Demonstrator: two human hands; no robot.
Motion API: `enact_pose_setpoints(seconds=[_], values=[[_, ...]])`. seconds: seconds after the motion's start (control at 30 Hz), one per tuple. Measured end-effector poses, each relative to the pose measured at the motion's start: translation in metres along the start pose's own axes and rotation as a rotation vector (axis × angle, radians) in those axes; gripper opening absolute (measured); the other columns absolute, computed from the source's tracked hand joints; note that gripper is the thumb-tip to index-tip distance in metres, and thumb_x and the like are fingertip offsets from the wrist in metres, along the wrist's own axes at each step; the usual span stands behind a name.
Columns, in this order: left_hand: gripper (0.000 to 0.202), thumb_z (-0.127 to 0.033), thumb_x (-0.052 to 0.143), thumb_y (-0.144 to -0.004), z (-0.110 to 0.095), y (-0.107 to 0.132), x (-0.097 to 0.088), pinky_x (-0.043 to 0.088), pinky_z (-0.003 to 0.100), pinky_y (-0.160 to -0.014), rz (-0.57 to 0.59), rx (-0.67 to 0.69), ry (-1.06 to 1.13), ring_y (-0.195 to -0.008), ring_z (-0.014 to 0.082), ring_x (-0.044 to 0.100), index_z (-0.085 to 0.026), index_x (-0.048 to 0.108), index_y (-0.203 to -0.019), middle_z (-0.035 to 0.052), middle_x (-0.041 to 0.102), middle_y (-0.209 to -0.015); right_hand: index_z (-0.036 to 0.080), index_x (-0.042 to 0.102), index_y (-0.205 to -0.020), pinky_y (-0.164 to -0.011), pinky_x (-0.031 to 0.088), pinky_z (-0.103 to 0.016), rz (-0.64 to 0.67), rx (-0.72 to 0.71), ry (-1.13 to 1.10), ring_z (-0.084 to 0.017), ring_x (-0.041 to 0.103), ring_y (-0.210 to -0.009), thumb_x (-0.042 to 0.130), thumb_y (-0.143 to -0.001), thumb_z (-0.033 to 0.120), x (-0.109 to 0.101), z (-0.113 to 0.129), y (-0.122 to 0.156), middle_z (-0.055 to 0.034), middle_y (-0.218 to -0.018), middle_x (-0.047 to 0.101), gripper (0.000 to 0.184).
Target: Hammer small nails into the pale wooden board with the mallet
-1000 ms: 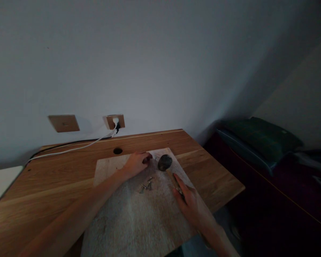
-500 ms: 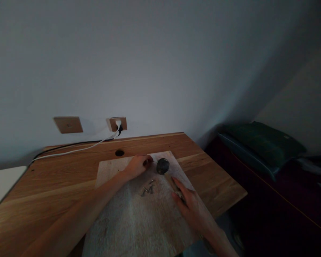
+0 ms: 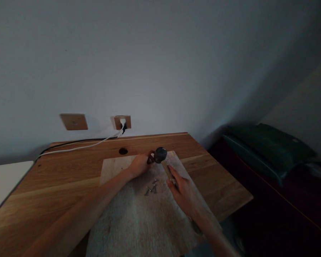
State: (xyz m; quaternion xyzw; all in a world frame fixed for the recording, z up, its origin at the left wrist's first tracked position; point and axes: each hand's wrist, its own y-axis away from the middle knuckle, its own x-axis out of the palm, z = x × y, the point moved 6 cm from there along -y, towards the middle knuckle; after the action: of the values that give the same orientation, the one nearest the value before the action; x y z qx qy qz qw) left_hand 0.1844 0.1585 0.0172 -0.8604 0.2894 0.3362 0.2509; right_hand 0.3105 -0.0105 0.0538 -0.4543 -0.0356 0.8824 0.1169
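Note:
My right hand grips the wooden handle of a hammer, whose dark head hovers just above the far part of a pale board. My left hand rests on the board with its fingers pinched together right under the hammer head; what they hold is too small to make out. Several loose nails lie on the board between my two hands.
The board lies on a wooden desk with a cable hole near the wall. A white cable runs to a wall socket. A dark cushion sits on low furniture to the right.
My right hand has moved left and lifted the hammer, bringing its head over the fingers of my left hand. My left hand has stayed in its place.

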Motion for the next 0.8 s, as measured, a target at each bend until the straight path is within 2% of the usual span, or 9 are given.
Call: enact_pose_setpoints(seconds=[0.1, 0.3, 0.47, 0.5, 0.63, 0.8], values=[[0.046, -0.018, 0.068, -0.079, -0.001, 0.001, -0.001, 0.051, 0.025, -0.070, 0.000, -0.014, -0.004, -0.079, 0.0210, 0.073, -0.021, 0.060, -0.125, 0.0042, 0.077, -0.091, 0.020, 0.051, -0.148, -0.089, 0.056, -0.046, 0.017, -0.005, 0.015, -0.029, 0.073, -0.098, 0.046, -0.095, 0.031, 0.006, -0.002, 0.001, -0.0118, -0.106, 0.077, 0.054], [0.044, -0.014, 0.067, -0.077, 0.003, 0.000, 0.001, 0.050, 0.025, -0.070, 0.012, -0.014, 0.040, -0.077, 0.0190, 0.071, -0.023, 0.060, -0.119, 0.0020, 0.077, -0.092, 0.019, 0.051, -0.148, -0.099, 0.052, -0.048, -0.012, -0.035, -0.002, -0.030, 0.070, -0.109, 0.044, -0.096, 0.033, 0.005, 0.001, 0.004, -0.0134, -0.116, 0.075, 0.054], [0.027, -0.020, 0.067, -0.074, -0.004, 0.002, -0.008, 0.048, 0.026, -0.066, -0.005, 0.033, 0.013, -0.076, 0.0186, 0.067, -0.019, 0.061, -0.101, 0.0033, 0.072, -0.090, 0.016, 0.048, -0.149, -0.094, 0.056, -0.045, -0.001, 0.021, -0.037, -0.028, 0.072, -0.106, 0.041, -0.096, 0.035, 0.002, -0.009, 0.016, -0.0141, -0.119, 0.074, 0.057], [0.023, -0.022, 0.067, -0.073, -0.009, 0.005, -0.010, 0.047, 0.026, -0.065, 0.031, 0.067, -0.014, -0.076, 0.0190, 0.066, -0.019, 0.061, -0.095, 0.0034, 0.070, -0.088, 0.015, 0.047, -0.150, -0.093, 0.056, -0.045, 0.013, 0.039, -0.044, -0.028, 0.072, -0.105, 0.040, -0.096, 0.036, 0.003, -0.013, 0.020, -0.0145, -0.120, 0.074, 0.058], [0.013, -0.026, 0.069, -0.070, -0.041, 0.023, -0.007, 0.047, 0.029, -0.064, 0.299, 0.247, -0.175, -0.074, 0.0217, 0.064, -0.021, 0.063, -0.080, 0.0031, 0.067, -0.081, 0.018, 0.050, -0.148, -0.099, 0.054, -0.045, 0.032, 0.068, -0.028, -0.029, 0.067, -0.118, 0.042, -0.095, 0.037, 0.002, -0.024, 0.032, -0.0126, -0.128, 0.070, 0.057], [0.014, -0.018, 0.069, -0.068, -0.066, 0.037, 0.001, 0.049, 0.031, -0.070, 0.388, 0.362, -0.266, -0.081, 0.0238, 0.065, -0.022, 0.065, -0.081, 0.0032, 0.068, -0.084, 0.022, 0.049, -0.150, -0.099, 0.054, -0.044, 0.048, 0.065, -0.043, -0.028, 0.066, -0.121, 0.042, -0.097, 0.034, 0.003, -0.025, 0.035, -0.0101, -0.125, 0.072, 0.055]])
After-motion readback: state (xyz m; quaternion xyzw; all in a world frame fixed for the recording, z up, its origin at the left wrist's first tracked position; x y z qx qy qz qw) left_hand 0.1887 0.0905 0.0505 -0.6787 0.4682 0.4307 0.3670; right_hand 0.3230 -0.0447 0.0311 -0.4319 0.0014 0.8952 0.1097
